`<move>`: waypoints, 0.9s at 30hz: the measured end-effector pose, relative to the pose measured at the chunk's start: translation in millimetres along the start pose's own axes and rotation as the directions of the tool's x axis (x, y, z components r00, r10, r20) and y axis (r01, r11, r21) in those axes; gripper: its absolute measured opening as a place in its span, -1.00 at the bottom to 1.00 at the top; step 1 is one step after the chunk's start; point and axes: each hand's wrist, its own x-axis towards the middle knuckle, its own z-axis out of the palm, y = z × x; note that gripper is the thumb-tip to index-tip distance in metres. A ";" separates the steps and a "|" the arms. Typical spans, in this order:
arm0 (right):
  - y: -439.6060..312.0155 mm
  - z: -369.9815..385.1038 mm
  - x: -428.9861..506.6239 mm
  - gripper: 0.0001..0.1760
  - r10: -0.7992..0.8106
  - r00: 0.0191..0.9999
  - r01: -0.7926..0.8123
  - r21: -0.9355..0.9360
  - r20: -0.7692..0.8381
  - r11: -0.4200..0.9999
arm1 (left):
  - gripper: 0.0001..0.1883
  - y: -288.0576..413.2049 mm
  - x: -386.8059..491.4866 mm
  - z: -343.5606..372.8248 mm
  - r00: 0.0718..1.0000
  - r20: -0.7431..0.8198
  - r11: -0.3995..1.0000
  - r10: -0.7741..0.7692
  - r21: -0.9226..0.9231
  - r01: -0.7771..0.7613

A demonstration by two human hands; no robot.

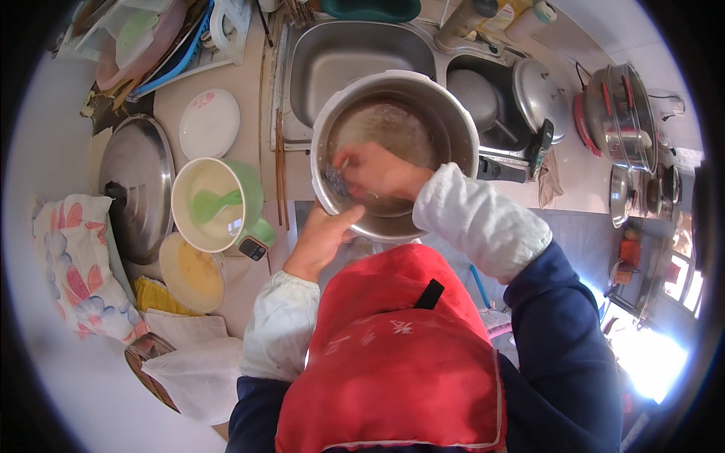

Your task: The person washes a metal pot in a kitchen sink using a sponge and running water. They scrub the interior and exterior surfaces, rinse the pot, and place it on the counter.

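Observation:
A large metal pressure cooker pot (464, 122) stands tilted at the front edge of the sink, with some cloudy liquid on its bottom. Inside it, my right hand (376, 170) is closed on a metal scouring pad (337, 181) against the left inner wall. My left hand (325, 238) grips the pot's near left rim, thumb on top. Behind the pot lies the stainless steel sink basin (362, 45). The pressure cooker lid (541, 99) leans in the smaller basin at the right, near a metal ladle (473, 102).
On the left counter stand a green electric pot (252, 192) with a green spoon, a white plate (209, 124), a large metal lid (141, 187) and a bowl (192, 272). Wooden chopsticks (280, 170) lie beside the sink. A glass-walled steamer (623, 119) stands at the right.

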 end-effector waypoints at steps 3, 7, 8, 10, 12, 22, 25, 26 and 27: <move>7.6 8.6 4.6 -0.80 -0.133 0.987 0.154 0.308 -0.087 0.939 | -0.19 2.3 -0.9 4.7 1.000 -0.016 0.997 0.015 0.079 -0.014; 2.7 23.4 -3.9 -0.79 -0.222 0.958 0.268 0.296 -0.182 0.917 | -0.14 -12.1 8.3 2.2 0.961 0.008 0.926 0.275 0.266 -0.267; 5.5 27.3 -1.8 -0.75 -0.249 0.950 0.292 0.252 -0.189 0.922 | -0.14 -17.7 12.0 -1.5 0.931 0.028 0.882 0.365 0.310 -0.355; 13.1 30.2 3.8 -0.72 -0.352 0.910 0.372 0.052 -0.220 0.927 | -0.19 -11.3 11.2 -3.1 0.956 0.061 0.883 0.285 0.372 -0.287; 13.4 31.8 3.1 -0.70 -0.386 0.898 0.376 -0.085 -0.212 0.923 | -0.24 -9.7 9.1 -6.4 0.973 0.070 0.888 0.222 0.397 -0.231; 27.8 14.5 -33.6 -0.71 -0.204 0.979 0.196 -0.258 -0.007 0.946 | -0.12 -5.6 3.1 -17.7 0.949 0.174 0.872 0.265 0.377 -0.312; 39.4 1.9 -40.5 -0.72 -0.109 0.994 0.109 -0.322 0.020 0.940 | -0.01 1.4 -2.2 -13.1 0.946 0.168 0.867 0.276 0.381 -0.321; 41.0 -0.2 -41.8 -0.72 -0.079 0.997 0.079 -0.292 0.014 0.953 | 0.01 3.9 -4.2 -10.2 0.951 0.144 0.881 0.275 0.358 -0.309; 41.0 0.2 -43.0 -0.72 -0.048 0.999 0.049 -0.260 0.012 0.964 | -0.02 5.2 -4.3 -12.0 0.969 0.090 0.931 0.228 0.270 -0.244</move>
